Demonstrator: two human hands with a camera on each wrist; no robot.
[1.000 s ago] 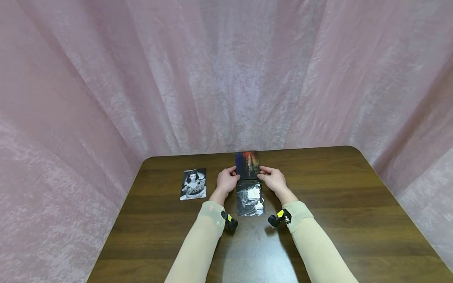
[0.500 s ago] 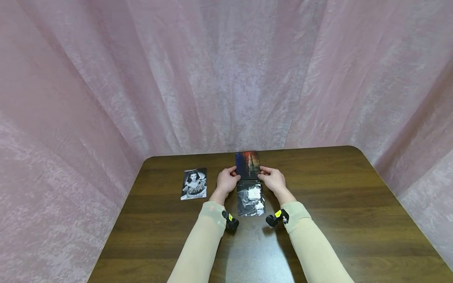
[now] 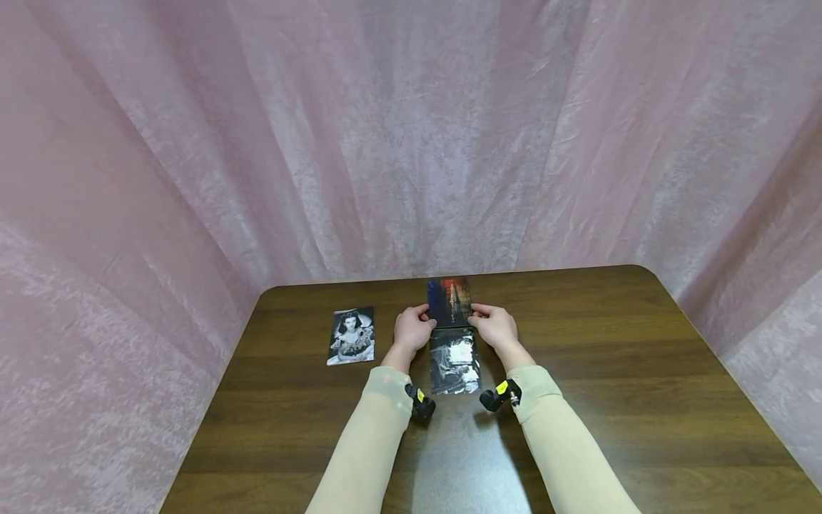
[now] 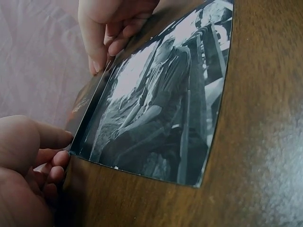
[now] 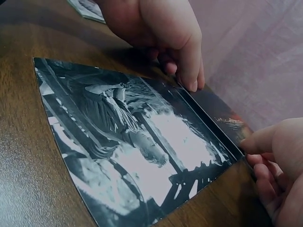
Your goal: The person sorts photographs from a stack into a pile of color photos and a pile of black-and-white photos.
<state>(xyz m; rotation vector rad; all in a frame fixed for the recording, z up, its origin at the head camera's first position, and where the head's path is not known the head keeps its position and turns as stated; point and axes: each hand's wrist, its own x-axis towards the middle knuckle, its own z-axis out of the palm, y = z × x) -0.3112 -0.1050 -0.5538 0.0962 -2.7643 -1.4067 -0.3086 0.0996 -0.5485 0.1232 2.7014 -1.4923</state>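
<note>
In the head view, a dark postcard (image 3: pixel 449 303) with a blue and orange night scene stands between both hands near the table's far edge. My left hand (image 3: pixel 412 328) pinches its left side near the lower corner, thumb on the face. On the opposite side my right hand (image 3: pixel 496 327) pinches it the same way. A glossy black-and-white photo card (image 3: pixel 454 363) lies right against the postcard's near edge. The left wrist view shows a seated figure on this photo card (image 4: pixel 156 104). In the right wrist view, the postcard (image 5: pixel 222 116) appears as a thin strip beyond it.
Another black-and-white photo card (image 3: pixel 351 335), a portrait, lies on the table left of my left hand. The brown wooden table (image 3: pixel 616 357) ends at a pink curtain (image 3: pixel 411 143) behind it. Light reflects off the tabletop between my forearms.
My wrists have drawn slightly closer together. Both hands keep their hold on the postcard, and the photo cards lie as before.
</note>
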